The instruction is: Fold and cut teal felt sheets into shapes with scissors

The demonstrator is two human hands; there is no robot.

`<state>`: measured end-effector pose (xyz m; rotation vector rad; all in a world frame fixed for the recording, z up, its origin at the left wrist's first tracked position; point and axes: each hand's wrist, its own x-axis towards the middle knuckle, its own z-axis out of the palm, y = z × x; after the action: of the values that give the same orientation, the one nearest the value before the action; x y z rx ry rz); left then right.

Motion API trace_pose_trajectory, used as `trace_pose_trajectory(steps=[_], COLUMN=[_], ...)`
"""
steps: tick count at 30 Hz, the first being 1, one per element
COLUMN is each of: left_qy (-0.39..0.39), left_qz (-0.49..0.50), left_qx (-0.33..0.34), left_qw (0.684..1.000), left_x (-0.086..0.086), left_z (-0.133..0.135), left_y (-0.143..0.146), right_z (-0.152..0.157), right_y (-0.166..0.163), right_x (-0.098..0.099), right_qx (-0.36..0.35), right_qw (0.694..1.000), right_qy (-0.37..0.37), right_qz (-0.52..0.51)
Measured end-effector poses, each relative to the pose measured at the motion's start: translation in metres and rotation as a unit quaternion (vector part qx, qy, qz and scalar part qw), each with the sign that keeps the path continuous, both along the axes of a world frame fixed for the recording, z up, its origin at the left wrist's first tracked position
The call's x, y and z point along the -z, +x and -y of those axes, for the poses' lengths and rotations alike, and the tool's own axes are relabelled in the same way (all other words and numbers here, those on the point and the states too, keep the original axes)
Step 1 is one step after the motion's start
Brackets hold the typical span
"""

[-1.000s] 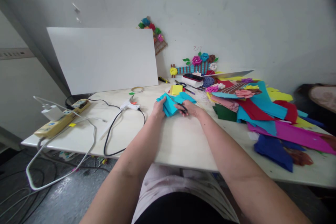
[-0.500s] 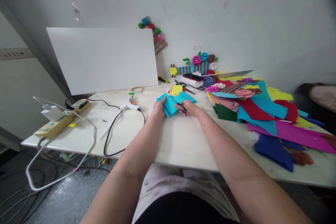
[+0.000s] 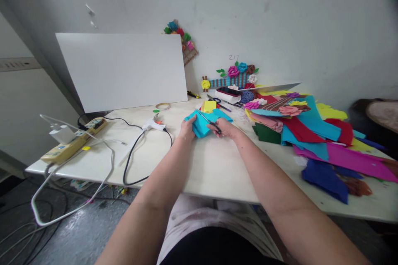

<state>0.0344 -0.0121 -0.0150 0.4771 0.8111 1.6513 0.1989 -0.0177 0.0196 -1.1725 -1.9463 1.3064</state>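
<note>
A piece of bright blue crepe paper (image 3: 201, 127) is held a little above the white table (image 3: 214, 165). My left hand (image 3: 188, 126) pinches its left edge, with the thumb on top. In my right hand (image 3: 226, 127) is a pair of scissors (image 3: 214, 126) with dark handles, fingers wrapped in the loops. The blades lie across the blue paper, pointing up and left toward my left thumb. Just behind the paper are a yellow piece of paper (image 3: 209, 106) and a bit of red.
A white glue gun (image 3: 153, 125) with a black cord lies left, near a power strip (image 3: 73, 143) and a tape roll (image 3: 163, 106). Coloured paper sheets (image 3: 338, 157) pile up at right. A phone (image 3: 228, 91) and a white board (image 3: 124, 70) stand behind.
The scissors have shifted very slightly within the blue crepe paper. Both hands stay in nearly the same place, and the rest of the table looks unchanged.
</note>
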Motion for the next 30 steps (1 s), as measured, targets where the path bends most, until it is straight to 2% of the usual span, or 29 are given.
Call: trace_pose_trajectory(steps=[10, 22, 30], left_qy=[0.000, -0.001, -0.003], left_qz=[0.012, -0.010, -0.019], left_qx=[-0.051, 0.010, 0.020], left_qw=[0.999, 1.000, 1.000], left_x=[-0.0004, 0.0036, -0.0024], left_z=[-0.0012, -0.0048, 0.0016], left_y=[-0.0002, -0.0054, -0.0033], right_z=[0.0008, 0.0027, -0.0057], right_y=[-0.0006, 0.0025, 0.0086], right_x=[-0.0012, -0.0025, 0.0071], right_qx=[0.008, -0.027, -0.056], right_qw=[1.000, 0.999, 0.998], right_qy=[-0.019, -0.008, -0.009], right_qz=[-0.013, -0.017, -0.035])
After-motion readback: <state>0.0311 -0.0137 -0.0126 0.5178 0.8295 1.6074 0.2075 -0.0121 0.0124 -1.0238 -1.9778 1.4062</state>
